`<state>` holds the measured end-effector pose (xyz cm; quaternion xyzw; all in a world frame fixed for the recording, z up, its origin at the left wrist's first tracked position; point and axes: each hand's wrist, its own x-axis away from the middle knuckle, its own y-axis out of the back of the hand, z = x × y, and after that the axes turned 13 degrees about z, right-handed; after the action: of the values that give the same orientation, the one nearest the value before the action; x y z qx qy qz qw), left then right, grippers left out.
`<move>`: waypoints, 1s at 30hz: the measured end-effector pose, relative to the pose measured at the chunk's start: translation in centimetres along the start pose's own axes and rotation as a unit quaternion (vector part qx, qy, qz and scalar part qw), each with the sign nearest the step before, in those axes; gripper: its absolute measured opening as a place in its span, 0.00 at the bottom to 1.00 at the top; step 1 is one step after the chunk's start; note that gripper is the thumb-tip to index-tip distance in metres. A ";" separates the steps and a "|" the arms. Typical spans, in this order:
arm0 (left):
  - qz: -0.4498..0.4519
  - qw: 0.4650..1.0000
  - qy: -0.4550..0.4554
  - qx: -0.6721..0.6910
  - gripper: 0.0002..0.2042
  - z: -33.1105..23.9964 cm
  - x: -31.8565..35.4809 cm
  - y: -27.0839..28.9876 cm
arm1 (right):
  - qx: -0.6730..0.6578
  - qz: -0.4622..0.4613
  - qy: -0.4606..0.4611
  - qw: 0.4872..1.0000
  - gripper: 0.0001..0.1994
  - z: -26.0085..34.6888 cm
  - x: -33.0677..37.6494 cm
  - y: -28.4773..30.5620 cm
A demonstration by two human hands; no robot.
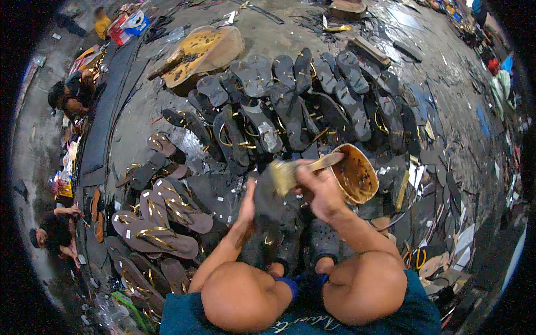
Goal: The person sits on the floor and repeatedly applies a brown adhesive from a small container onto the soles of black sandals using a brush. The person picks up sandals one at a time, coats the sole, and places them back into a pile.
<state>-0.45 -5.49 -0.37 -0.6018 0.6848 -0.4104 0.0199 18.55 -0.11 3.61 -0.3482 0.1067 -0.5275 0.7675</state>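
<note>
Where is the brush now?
In the head view, the brush is slightly right of centre, in the right hand, its handle pointing toward the brown-stained container.

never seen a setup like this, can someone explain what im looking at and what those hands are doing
There is no machine here: these are a person's bare hands. The single picture comes from a wide fisheye camera on their head, looking down, so edges bend. The round shapes at the bottom are the wearer's knees. The right hand grips a brush, blurred, next to a tilted brown tub. The left hand is edge-on; whether it holds anything is unclear. On the ground lie black flip-flops ahead and brown flip-flops with gold straps at left.
</note>
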 end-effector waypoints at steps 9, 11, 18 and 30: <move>0.079 0.978 -0.109 0.159 0.31 -1.5 2.9 -3.3 | -0.063 -0.006 -0.062 0.996 0.12 -0.1 -2.5 1.9; 0.002 0.987 -0.141 0.077 0.33 -2.6 -1.3 -3.4 | 0.108 0.009 -0.010 0.994 0.13 -1.0 -2.7 1.2; -0.005 0.969 -0.220 0.109 0.42 -5.4 -3.7 -4.9 | 0.427 -0.049 0.083 0.899 0.12 1.3 -3.9 1.7; 0.031 0.959 -0.200 0.199 0.33 -5.5 -5.5 -2.2 | 0.446 0.054 0.193 0.872 0.11 -2.0 -1.9 -0.6</move>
<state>-0.04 2.23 1.94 -0.6338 0.5900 -0.4084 0.2887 16.24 0.62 2.11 0.1467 0.0244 -0.5338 0.8324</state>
